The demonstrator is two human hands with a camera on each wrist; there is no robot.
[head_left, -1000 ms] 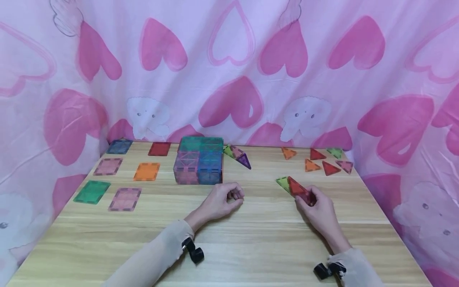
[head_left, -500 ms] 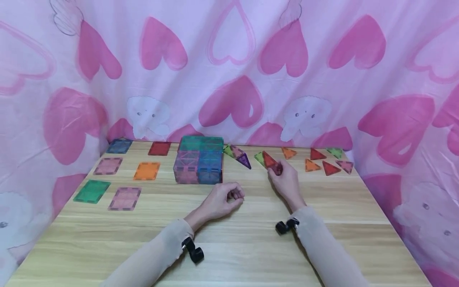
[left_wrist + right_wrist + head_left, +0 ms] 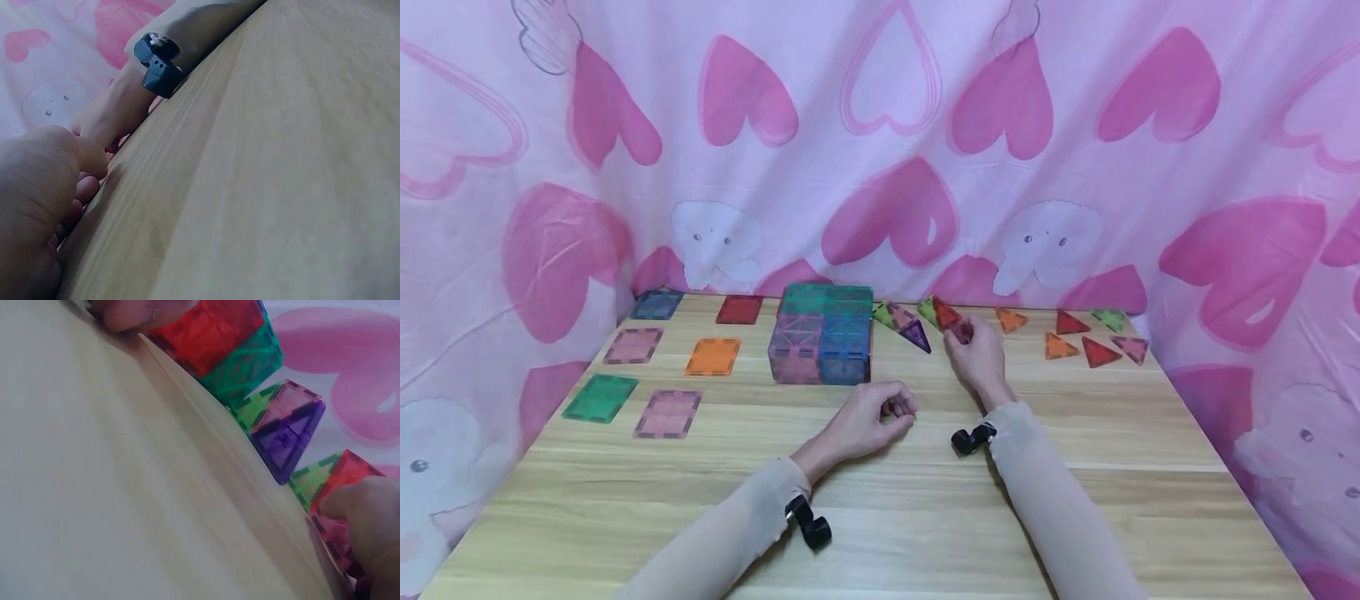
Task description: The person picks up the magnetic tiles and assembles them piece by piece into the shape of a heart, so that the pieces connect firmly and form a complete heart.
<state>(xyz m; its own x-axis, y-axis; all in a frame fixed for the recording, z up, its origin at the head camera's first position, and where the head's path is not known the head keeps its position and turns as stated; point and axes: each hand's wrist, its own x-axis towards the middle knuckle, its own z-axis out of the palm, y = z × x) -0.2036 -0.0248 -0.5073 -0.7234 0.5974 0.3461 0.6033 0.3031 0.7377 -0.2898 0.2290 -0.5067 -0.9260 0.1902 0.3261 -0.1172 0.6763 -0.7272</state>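
My right hand (image 3: 979, 354) pinches the near end of a strip of joined triangular magnetic tiles (image 3: 940, 312), green and red, at the back of the table. In the right wrist view a pinkish-red triangle (image 3: 334, 537) shows below the thumb, partly covered. To its left stands a similar green, pink and purple strip of triangle tiles (image 3: 904, 323). Beside that is a low box of square magnetic tiles (image 3: 822, 333), green, pink and blue, with a red side in the right wrist view. My left hand (image 3: 861, 417) rests on the table before the box, fingers loosely curled, holding nothing.
Loose square tiles, among them an orange one (image 3: 712, 357) and a green one (image 3: 601, 398), lie at the left. Several loose triangle tiles, such as a red one (image 3: 1101, 352), lie at the back right. A pink heart-print curtain (image 3: 887, 108) hangs behind the wooden table (image 3: 895, 517).
My right hand has carried the green and red triangle strip left and away from me, to beside the purple-ended strip. My left hand has stayed in place.
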